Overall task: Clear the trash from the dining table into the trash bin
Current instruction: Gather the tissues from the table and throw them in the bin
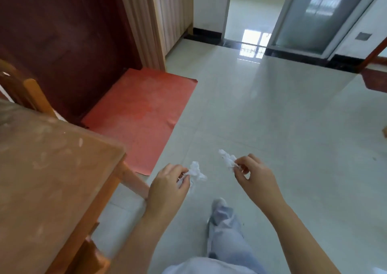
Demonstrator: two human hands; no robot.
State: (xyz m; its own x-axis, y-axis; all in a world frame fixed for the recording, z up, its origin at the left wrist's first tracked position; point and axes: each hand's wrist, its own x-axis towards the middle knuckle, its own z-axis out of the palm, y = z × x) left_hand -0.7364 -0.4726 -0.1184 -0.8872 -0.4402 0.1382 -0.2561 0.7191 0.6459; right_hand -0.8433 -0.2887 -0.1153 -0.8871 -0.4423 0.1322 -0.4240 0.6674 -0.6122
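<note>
- Head view, looking down: pale tiled floor (272, 116) fills most of the frame, with an open doorway at the upper middle. No trash bin shows anywhere, so I can't tell where it stands.
- Wooden bench (48, 169) takes up the lower left of the frame; the part in view is bare apart from pale smears.
- Red mat (142, 114) lies on the floor at centre left, just beyond the bench corner.
- Left hand (169, 186), lower centre, is pinched closed on a crumpled white tissue (195, 172), which sticks out past the fingertips.
- Right hand (254, 174), just right of it, pinches a second tissue wad (227, 158) between thumb and fingertips; most of the wad hangs free above the fingers.
- Both wads are held in the air over the floor, clear of the bench.
- They look feather-light, soft and crushable, not slippery or breakable. A light pinch anywhere on the crumple should hold; closing the fingers round the whole wad would likely guard better against a loose piece dropping on the way.
</note>
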